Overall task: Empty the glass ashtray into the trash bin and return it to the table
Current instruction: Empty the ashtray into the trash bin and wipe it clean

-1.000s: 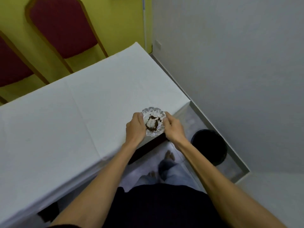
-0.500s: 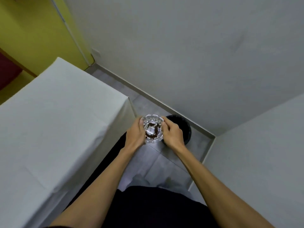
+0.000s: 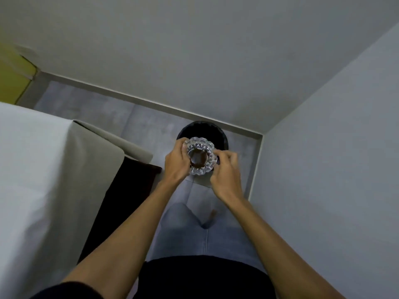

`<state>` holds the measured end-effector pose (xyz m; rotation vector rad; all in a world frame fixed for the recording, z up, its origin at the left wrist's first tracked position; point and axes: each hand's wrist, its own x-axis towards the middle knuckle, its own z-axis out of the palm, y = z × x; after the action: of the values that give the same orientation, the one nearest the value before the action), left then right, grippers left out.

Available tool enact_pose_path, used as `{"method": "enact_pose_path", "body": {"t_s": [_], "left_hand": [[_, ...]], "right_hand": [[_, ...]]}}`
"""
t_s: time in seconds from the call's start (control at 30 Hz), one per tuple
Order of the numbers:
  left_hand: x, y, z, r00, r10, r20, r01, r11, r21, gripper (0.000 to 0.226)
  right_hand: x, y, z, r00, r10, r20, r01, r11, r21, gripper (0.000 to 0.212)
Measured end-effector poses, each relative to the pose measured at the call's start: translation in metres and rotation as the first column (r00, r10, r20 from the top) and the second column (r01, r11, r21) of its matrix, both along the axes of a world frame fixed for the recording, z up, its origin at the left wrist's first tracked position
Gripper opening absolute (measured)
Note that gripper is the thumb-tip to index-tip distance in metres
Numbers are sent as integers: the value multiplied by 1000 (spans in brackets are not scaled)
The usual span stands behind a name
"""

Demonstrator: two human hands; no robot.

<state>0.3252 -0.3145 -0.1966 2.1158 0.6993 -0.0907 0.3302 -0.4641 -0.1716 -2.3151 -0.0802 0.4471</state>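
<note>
The cut-glass ashtray [image 3: 201, 155] is held in the air between both hands, directly over the black round trash bin [image 3: 201, 128] that stands on the floor in the corner. It looks tipped away from me, with dark brown ash showing through its middle. My left hand [image 3: 175, 162] grips its left rim and my right hand [image 3: 225, 171] grips its right rim. The bin's opening is mostly hidden behind the ashtray and my hands. The white-clothed table [image 3: 38, 165] is to my left.
Grey walls [image 3: 323, 169] meet in a corner just behind and right of the bin. The tablecloth's corner [image 3: 112, 145] hangs down near my left forearm, with a dark panel [image 3: 125, 195] below it. My legs stand on the grey tiled floor [image 3: 151, 126].
I have turned from the table toward the corner. Both hands carried the ashtray off the table edge and over the bin, where it now looks tipped away from me.
</note>
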Motion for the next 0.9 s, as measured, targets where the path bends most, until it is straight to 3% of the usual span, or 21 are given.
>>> {"method": "enact_pose_path", "body": {"t_s": [0.13,0.27,0.53,0.73,0.8,0.9], "left_hand": [[25,6,-76,999,-20,-38,19,999,-29,31],[48,21,-165,998,-3,-67,-3,997,-82,31],[78,53,-318,996,-9,-85,-4,988,-154,33],[85,57,-371,999,38,-19,-39,998,-54,42],[83,53,-383,992,105,75,-106,994,2,49],[82,50,-398,952,187,241,-234,954,186,46]], "right_hand": [[16,5,-82,993,100,57,-92,988,-120,44],[34,12,-186,956,223,193,-197,970,-141,33],[75,17,-355,787,417,455,-382,908,-172,22],[94,19,-421,616,444,650,-418,884,-209,24],[97,22,-431,621,411,668,-412,896,-168,28],[102,32,-438,705,310,638,-367,929,-46,30]]}}
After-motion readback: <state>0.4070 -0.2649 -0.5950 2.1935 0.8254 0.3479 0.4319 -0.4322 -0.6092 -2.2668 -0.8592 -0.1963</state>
